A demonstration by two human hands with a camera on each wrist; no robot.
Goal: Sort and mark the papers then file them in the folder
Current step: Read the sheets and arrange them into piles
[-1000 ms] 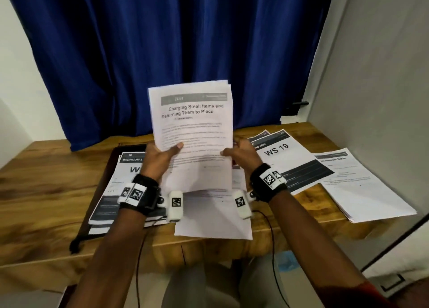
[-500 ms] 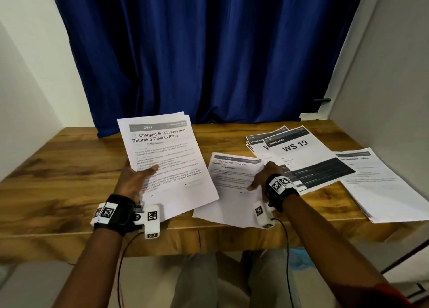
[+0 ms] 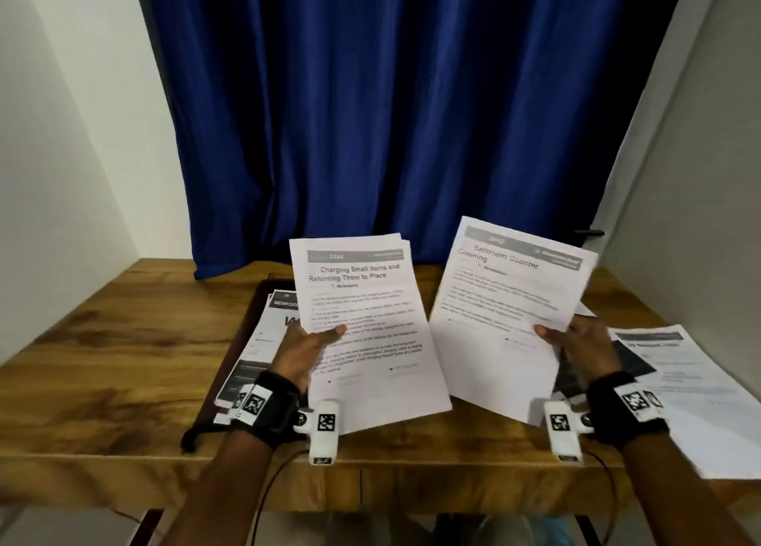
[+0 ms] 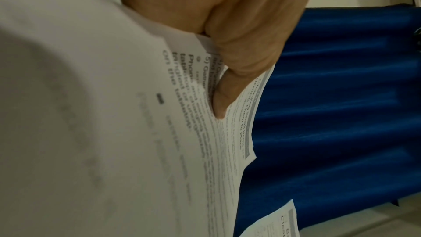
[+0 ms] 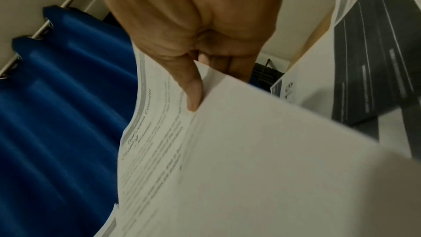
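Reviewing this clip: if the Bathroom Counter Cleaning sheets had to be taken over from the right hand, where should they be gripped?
Probably pinch the free left edge of the Bathroom Counter Cleaning sheets, coming from the left. The right hand pinches their right edge, and they are held up off the table.

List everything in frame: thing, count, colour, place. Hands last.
Charging Small Items sheets: small stack, white, raised centre-left.
Bathroom Counter Cleaning sheets: a few, white, raised centre-right.
Bedroom pile: one, white and dark, on the folder.
Folder: one, dark, table left.
Right-edge pile: one, white, table right.
Table: one, wood.
Curtain: one, blue, behind.
Left hand: pinches the Charging sheets.
Right hand: pinches the Bathroom sheets.
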